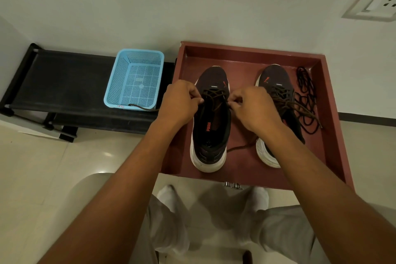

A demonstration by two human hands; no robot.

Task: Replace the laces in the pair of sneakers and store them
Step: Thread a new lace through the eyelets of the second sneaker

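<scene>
- Sneakers, two of them, stand side by side inside a reddish-brown tray (334,113) in the right half of the frame, toes pointing toward the wall at the top.
- The left sneaker (211,135) sits at the centre of the frame; it is dark with a white sole and an orange logo on the insole.
- The left hand (179,103) rests at the left edge of this sneaker's lace area, its fingers (196,97) curled together and pinching the brown lace (215,94) threaded through the eyelets.
- The right hand (252,109) mirrors it at the right edge of the same sneaker, fingers (235,100) curled and pinching the lace as well.
- A loose end of brown lace trails across the tray floor between the two sneakers, toward the bottom of the tray.
- The right sneaker (276,85) stands just right of the right hand, partly hidden by the forearm; its brown lace is threaded, with the loose ends spread over its right side.
- A tangle of black laces (305,92) lies on the tray floor at the tray's right side, just beside the right sneaker.
- A light blue perforated basket (120,83) sits on a low black bench (64,83) in the left half of the frame, just left of the tray; a dark lace end lies at its near edge.
- At the bottom of the frame, the person's knees in light trousers and white socks show above a pale tiled floor.
- A wall socket (379,0) shows at the upper right.
</scene>
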